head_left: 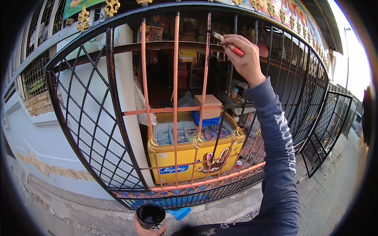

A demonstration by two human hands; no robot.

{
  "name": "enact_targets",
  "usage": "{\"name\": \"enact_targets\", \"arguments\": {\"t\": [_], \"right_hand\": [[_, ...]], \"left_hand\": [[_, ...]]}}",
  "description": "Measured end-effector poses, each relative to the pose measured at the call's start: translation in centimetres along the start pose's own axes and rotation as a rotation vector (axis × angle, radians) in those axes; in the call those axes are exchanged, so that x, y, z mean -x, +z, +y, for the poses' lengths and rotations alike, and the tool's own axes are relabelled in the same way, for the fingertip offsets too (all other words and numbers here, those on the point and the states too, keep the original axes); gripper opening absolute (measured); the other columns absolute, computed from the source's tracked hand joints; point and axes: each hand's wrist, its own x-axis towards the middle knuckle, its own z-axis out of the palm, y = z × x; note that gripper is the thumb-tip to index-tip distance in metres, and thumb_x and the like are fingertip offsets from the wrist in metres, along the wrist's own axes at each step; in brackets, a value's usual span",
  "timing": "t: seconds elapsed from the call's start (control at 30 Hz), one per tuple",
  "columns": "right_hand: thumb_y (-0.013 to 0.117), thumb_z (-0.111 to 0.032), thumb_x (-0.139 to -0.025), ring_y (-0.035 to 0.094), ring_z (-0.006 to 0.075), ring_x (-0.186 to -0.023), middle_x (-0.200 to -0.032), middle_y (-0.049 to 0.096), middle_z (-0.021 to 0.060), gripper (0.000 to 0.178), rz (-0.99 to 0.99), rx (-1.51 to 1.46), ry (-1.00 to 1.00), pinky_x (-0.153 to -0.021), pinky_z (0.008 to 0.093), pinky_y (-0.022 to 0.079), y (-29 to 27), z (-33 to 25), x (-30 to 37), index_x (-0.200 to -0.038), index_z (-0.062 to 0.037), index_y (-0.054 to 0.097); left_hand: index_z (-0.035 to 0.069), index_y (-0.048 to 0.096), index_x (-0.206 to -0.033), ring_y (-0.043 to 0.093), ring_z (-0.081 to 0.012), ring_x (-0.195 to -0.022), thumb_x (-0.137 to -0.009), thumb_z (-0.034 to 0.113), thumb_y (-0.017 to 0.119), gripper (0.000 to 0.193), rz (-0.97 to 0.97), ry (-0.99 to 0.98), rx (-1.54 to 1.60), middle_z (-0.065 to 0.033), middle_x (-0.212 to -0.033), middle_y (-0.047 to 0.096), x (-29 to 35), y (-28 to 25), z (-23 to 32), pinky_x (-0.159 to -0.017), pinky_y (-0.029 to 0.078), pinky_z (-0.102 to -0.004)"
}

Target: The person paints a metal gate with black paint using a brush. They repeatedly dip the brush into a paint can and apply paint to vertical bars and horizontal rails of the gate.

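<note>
Paintbrush (217, 36), red-ended, clasped in the right hand (245, 57), slants up-left to an upright orange-and-black metal bar (205, 74), left hand (141, 229) gripping a black cup (151, 225).

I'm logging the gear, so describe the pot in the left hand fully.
The pot is round and open-topped, with a black rim and a wall that looks plastic, its lower front mottled with pale marks. Dark, glossy liquid shows inside; its depth cannot be told. It is held mouth-up, low in the picture, the left hand gripping it from both sides.
</note>
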Motion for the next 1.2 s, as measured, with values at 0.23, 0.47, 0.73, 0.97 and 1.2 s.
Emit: {"name": "enact_targets", "arguments": {"t": [0.23, 0.47, 0.73, 0.97, 1.2], "right_hand": [[0.067, -0.002, -0.084, 0.062, 0.0332, -0.112, -0.114, 0.070, 0.0105, 0.015, -0.365, 0.273, -0.368, -0.094, 0.0433, 0.053, 3.0, 6.0, -7.8, -0.098, -0.0063, 0.072], [0.061, 0.001, -0.083, 0.066, 0.0363, -0.104, -0.110, 0.070, 0.0117, 0.023, -0.438, 0.378, -0.278, -0.093, 0.0438, 0.054, 1.7, 8.4, -10.5, -0.101, -0.0049, 0.074], [0.062, -0.001, -0.082, 0.068, 0.0362, -0.099, -0.105, 0.072, 0.0127, 0.021, -0.294, 0.279, -0.270, -0.090, 0.0428, 0.055, 0.9, 8.6, -10.7, -0.099, -0.0048, 0.074], [0.062, -0.004, -0.081, 0.068, 0.0381, -0.096, -0.101, 0.072, 0.0149, 0.021, -0.301, 0.222, -0.296, -0.086, 0.0429, 0.056, 1.2, 8.3, -10.4, -0.099, -0.0066, 0.074], [0.064, -0.005, -0.078, 0.068, 0.0381, -0.096, -0.098, 0.073, 0.0152, 0.022, -0.289, 0.199, -0.238, -0.087, 0.0441, 0.055, 1.2, 8.0, -10.9, -0.098, -0.0055, 0.074]], "left_hand": [[-0.001, 0.039, -0.148, 0.062, -0.0284, -0.118, -0.053, 0.031, 0.102, 0.118, 0.043, -0.251, 0.056, -0.0183, -0.133, 0.060, 3.6, 2.4, -2.3, -0.102, 0.051, -0.0406], [0.000, 0.040, -0.147, 0.063, -0.0306, -0.116, -0.053, 0.031, 0.101, 0.116, 0.073, -0.169, 0.017, -0.0181, -0.130, 0.062, 3.3, 4.2, -2.4, -0.100, 0.052, -0.0427], [-0.001, 0.041, -0.147, 0.062, -0.0318, -0.116, -0.052, 0.030, 0.101, 0.117, 0.052, -0.177, -0.018, -0.0193, -0.130, 0.061, 2.3, 4.3, -1.5, -0.100, 0.052, -0.0427], [-0.001, 0.040, -0.147, 0.062, -0.0300, -0.117, -0.052, 0.030, 0.101, 0.117, 0.024, -0.167, 0.062, -0.0191, -0.130, 0.061, 1.8, 4.1, -2.4, -0.101, 0.051, -0.0419], [-0.001, 0.038, -0.148, 0.061, -0.0314, -0.121, -0.052, 0.033, 0.101, 0.120, 0.022, -0.121, 0.032, -0.0197, -0.134, 0.060, 1.3, 4.4, -3.1, -0.102, 0.051, -0.0425]]}}
